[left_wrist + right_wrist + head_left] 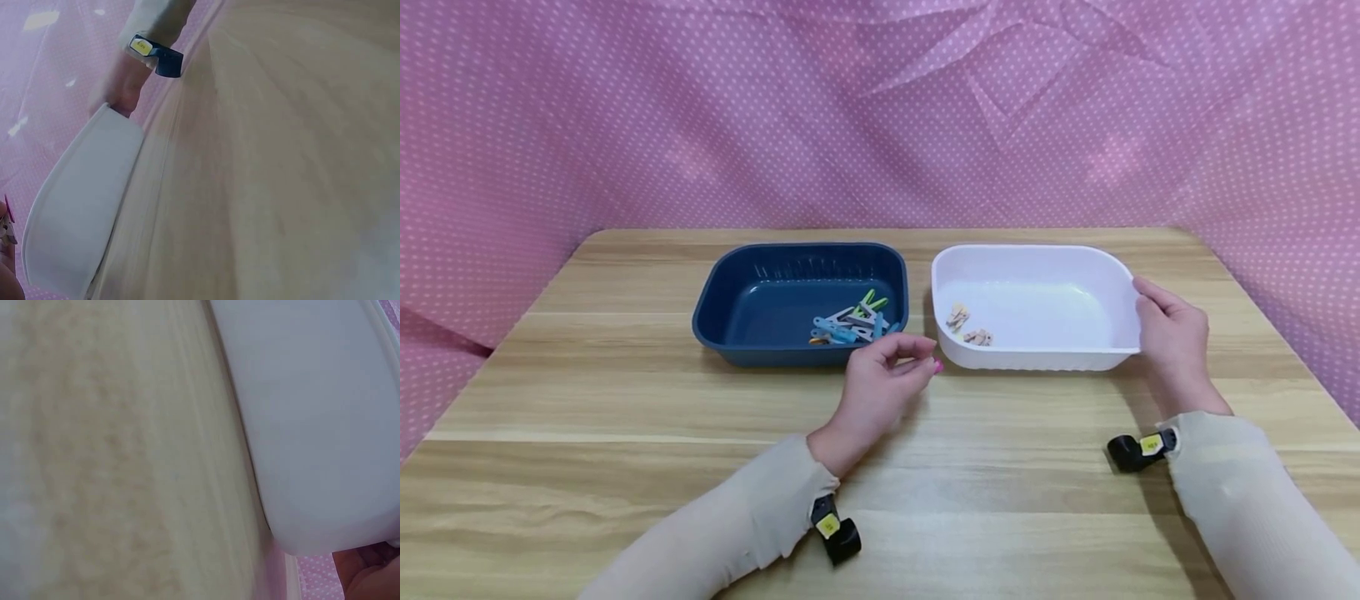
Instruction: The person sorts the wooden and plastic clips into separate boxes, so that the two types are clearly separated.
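A blue plastic basin (797, 357) stands on the left, with several plastic clothespins (853, 323) in grey, blue, green and orange in its near right corner. To its right is a white basin (1037, 358), where small wooden clothespins (977, 337) lie in the near left corner. Between the basins' near edges, my left hand (883, 379) pinches a small clothespin (7, 230) with pink and pale parts, mostly hidden by the fingers. My right hand (1172, 333) grips the white basin's right end by its rim; in the right wrist view only part of this hand shows.
Both basins rest on a wood-grain table (1000, 500). Pink dotted cloth (880, 117) hangs behind and along both sides. Each wrist carries a small black camera (838, 533) on its sleeve.
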Demonstrator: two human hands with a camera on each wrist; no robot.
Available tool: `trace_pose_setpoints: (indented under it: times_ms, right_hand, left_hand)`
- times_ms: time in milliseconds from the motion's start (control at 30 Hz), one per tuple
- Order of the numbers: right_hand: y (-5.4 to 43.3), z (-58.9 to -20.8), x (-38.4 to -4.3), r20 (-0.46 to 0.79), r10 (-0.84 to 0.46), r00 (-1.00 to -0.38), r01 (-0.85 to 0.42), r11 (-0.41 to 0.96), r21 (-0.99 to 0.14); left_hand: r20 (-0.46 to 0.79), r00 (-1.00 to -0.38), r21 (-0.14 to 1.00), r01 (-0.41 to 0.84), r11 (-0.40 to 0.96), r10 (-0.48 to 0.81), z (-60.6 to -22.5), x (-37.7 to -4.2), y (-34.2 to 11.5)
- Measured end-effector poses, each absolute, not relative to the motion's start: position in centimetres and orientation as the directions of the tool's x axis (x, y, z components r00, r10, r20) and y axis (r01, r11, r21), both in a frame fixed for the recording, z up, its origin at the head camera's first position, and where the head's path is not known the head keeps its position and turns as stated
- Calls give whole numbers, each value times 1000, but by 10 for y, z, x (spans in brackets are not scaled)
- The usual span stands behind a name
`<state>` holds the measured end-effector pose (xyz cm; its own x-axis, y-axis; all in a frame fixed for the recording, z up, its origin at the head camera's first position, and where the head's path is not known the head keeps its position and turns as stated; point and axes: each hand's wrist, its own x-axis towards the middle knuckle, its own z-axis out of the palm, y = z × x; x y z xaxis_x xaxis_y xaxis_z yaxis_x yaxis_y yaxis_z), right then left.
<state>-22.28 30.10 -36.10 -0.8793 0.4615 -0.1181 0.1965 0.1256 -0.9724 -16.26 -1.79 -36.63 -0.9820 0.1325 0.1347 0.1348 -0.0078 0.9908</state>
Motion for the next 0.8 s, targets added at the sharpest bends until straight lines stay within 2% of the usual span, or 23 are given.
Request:
trace_pose_setpoints:
  times_ms: [433,667,800]
  right_hand:
    - [300,-361,-222,-101,474,-875,204,171,-964]
    - [302,-363,-223,-100,462,-881,182,137,-974]
    - [302,-363,-222,-92,465,-881,196,181,-964]
  left_hand:
    - [210,-971,977,213,14,111,-367,-169,-8]
    - [241,-963,970,243,1,119,-365,-174,-2]
    - [272,-954,962,272,-21,123,-365,-177,3]
